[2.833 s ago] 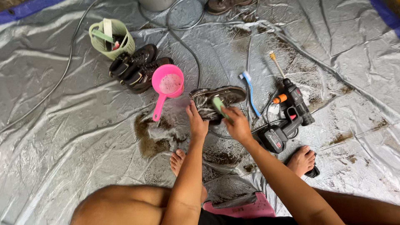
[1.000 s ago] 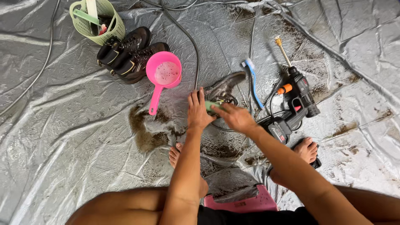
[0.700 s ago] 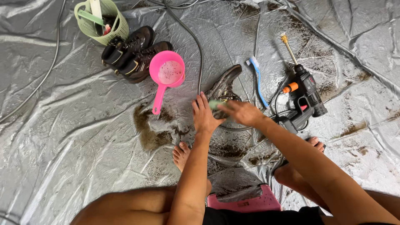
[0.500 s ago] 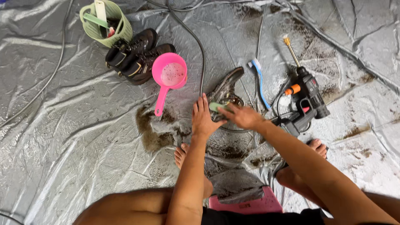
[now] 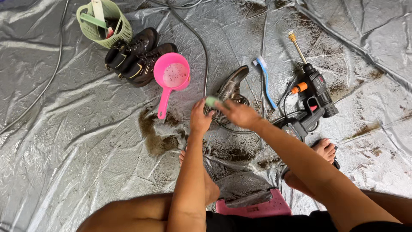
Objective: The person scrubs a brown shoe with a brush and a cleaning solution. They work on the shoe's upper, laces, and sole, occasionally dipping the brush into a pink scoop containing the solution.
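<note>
The muddy brown shoe (image 5: 231, 88) lies on the silver tarp (image 5: 68, 141), just beyond the person's feet, between the pink scoop (image 5: 171, 77) and the blue brush (image 5: 265, 79). Its long axis runs diagonally, one end pointing up and right towards that brush. The left hand (image 5: 201, 117) steadies its near end, fingers pressed together on it. The right hand (image 5: 237, 113) has fingers clamped on a green sponge (image 5: 211, 101). Scrubbing goes best in short strokes along the shoe, with the left hand holding firm
</note>
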